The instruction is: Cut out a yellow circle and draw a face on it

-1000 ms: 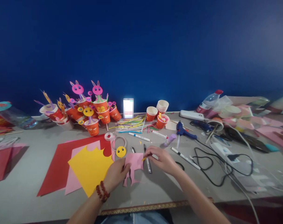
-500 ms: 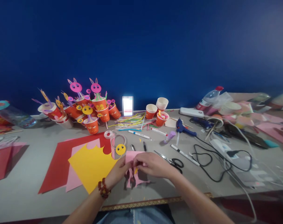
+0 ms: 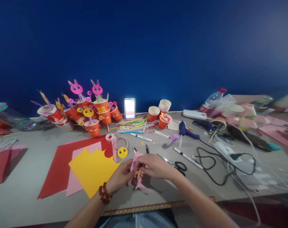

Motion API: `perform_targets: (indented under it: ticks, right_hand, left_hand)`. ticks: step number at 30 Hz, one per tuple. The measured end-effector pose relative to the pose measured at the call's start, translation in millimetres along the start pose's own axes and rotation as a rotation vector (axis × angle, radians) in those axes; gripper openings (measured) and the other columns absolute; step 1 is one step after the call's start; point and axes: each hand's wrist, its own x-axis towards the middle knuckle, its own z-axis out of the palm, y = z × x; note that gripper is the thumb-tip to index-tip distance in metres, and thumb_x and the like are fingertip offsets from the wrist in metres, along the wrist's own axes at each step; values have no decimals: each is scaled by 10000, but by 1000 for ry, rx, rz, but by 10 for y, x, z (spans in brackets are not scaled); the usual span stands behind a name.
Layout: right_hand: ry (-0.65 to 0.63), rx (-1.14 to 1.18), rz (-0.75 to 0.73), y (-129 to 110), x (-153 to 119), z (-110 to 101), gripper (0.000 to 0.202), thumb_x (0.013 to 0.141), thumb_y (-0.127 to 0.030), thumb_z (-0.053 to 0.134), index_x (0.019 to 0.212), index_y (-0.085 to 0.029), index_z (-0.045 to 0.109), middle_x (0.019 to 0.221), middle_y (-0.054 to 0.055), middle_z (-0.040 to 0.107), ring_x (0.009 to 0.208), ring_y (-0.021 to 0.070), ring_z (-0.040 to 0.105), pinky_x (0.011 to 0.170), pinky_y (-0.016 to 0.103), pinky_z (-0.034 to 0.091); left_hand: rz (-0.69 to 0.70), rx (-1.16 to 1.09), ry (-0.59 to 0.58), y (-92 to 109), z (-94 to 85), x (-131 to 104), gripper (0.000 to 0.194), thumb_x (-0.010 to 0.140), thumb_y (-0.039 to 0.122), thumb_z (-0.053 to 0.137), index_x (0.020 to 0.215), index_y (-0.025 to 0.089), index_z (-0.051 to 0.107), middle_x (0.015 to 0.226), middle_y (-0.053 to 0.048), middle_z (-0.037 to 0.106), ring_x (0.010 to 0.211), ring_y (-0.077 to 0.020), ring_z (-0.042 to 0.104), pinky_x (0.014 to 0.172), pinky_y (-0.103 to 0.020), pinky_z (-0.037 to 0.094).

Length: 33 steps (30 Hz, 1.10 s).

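Between my hands is a piece of pink paper (image 3: pixel 139 183) with cut-out gaps, held just above the table near its front edge. My left hand (image 3: pixel 121 177), below a beaded bracelet, has its fingers closed on the paper's left side. From the right, my right hand (image 3: pixel 155 166) is closed with bent fingers at the paper. A small yellow paper piece (image 3: pixel 139 172) shows by its fingertips; I cannot tell how firmly it is pinched. A yellow paper face with two eyes (image 3: pixel 122 152) lies just beyond my left hand. Scissors (image 3: pixel 173 164) rest right of my right hand.
Yellow (image 3: pixel 94 167), pink and red paper sheets (image 3: pixel 52 171) overlap at left. Decorated paper cups (image 3: pixel 93 129) crowd the back left. Pipe cleaners (image 3: pixel 132 125), a marker (image 3: pixel 141 137), a glue gun (image 3: pixel 188 131) and a power strip (image 3: pixel 223 150) with looping cables lie further back and right.
The pink paper has turned and tilted, its top edge now slanting and narrower. My left hand has shifted slightly around it, while my right hand stays nearly in place.
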Motion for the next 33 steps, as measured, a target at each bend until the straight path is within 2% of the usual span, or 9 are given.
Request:
perform_targets:
  ticks: [8,18,33]
  right_hand:
    - [4,-7,38,17,0,-2,179,813,-86,582,906,-197,687,872,15,724,796,162,638,682,224,395]
    - [19,-6,48,26,1,29,192,803,-96,590,918,-204,700,881,12,721,782,153,622,696,220,400]
    - [-13,-14,57,33,-2,44,220,805,-90,578,958,-198,695,898,13,717,794,152,620,706,222,409]
  left_hand:
    - [1,20,32,-85,-14,-2,366,834,449,697,1023,161,574,795,-10,645,573,-108,601,540,-216,504]
    - [-4,34,62,-61,1,6,403,816,491,700,1003,155,578,745,-5,637,539,-107,610,515,-207,492]
    - [-2,57,69,-79,-12,5,351,826,443,697,1003,166,572,766,4,636,558,-118,635,506,-199,472]
